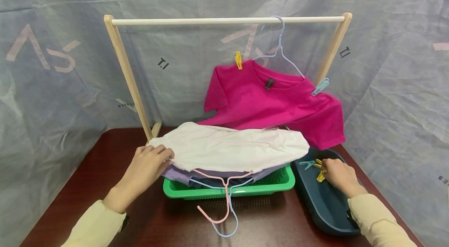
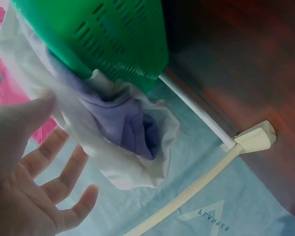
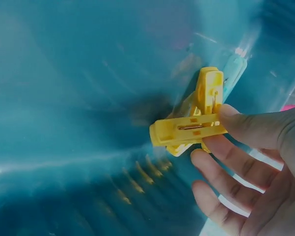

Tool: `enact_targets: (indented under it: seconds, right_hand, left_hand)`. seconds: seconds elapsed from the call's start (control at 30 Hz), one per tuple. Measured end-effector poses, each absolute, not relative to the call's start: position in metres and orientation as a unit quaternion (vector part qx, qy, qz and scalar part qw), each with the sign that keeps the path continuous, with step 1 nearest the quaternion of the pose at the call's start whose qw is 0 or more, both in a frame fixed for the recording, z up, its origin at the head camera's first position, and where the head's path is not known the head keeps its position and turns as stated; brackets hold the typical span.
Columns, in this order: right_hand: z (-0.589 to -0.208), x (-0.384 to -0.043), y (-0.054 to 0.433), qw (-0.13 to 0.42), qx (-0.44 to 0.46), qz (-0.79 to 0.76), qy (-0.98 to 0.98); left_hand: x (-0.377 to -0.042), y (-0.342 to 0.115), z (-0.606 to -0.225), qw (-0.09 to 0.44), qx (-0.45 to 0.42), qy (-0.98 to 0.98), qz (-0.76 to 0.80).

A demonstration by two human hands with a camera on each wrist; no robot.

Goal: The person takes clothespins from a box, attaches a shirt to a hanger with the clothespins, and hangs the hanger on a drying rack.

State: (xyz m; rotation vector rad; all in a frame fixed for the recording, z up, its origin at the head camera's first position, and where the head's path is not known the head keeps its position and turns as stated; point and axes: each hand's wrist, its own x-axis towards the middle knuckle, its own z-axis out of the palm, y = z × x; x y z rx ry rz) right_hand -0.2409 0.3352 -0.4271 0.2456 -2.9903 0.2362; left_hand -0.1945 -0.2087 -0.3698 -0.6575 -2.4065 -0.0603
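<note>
My left hand is at the left edge of a white garment, pinching the cloth between thumb and index finger; in the left wrist view the other fingers are spread apart. Pink and blue hangers poke out at its near side, hooks toward me. Over the dark blue tray, my right hand pinches a yellow clothespin between thumb and fingertips. Another yellow clothespin and a light blue one lie close by it.
Beneath the white garment, a purple garment lies on a green basket. The dark blue tray stands to its right. Behind, a magenta T-shirt hangs from a rack, with yellow and light blue clothespins on its shoulders.
</note>
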Motion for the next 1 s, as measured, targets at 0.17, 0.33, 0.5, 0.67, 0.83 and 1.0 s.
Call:
enact_targets:
  seconds: [0.17, 0.33, 0.5, 0.67, 0.83, 1.0]
  right_hand:
    - [-0.425, -0.238, 0.333, 0.096, 0.100, 0.076, -0.987]
    - [-0.423, -0.237, 0.332, 0.106, 0.105, 0.074, -0.986]
    - [-0.420, -0.237, 0.333, 0.101, 0.106, 0.071, -0.987]
    - [-0.417, -0.237, 0.333, 0.109, 0.103, 0.062, -0.987]
    - [-0.413, -0.236, 0.333, 0.115, 0.105, 0.062, -0.986]
    - [-0.410, -0.236, 0.333, 0.114, 0.108, 0.062, -0.986]
  left_hand:
    - [-0.195, -0.209, -0.367, 0.319, -0.251, -0.914, -0.030]
    - [-0.194, -0.209, -0.364, 0.322, -0.252, -0.912, -0.037]
    - [-0.195, -0.209, -0.361, 0.328, -0.253, -0.909, -0.050]
    - [-0.197, -0.209, -0.358, 0.334, -0.253, -0.906, -0.058]
    - [-0.199, -0.210, -0.355, 0.344, -0.256, -0.901, -0.064]
    - [-0.201, -0.210, -0.353, 0.346, -0.256, -0.900, -0.074]
